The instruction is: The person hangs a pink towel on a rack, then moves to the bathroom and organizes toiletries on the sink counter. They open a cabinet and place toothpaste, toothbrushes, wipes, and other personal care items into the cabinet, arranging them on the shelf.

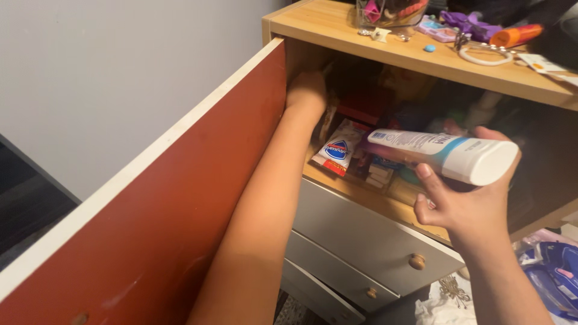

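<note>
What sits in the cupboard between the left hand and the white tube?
In the head view, a white, red and blue packet lies between the left hand and the white tube.

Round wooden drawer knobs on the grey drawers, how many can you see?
2: the upper round wooden knob on the top grey drawer, the lower knob one drawer down. Others may be hidden.

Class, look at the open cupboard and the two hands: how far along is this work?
Done: the red door stands open. In hand: the right hand holds a white tube at the cupboard's opening, while the left hand reaches deep among the packets. Left: the tube is not yet on the shelf.
</note>
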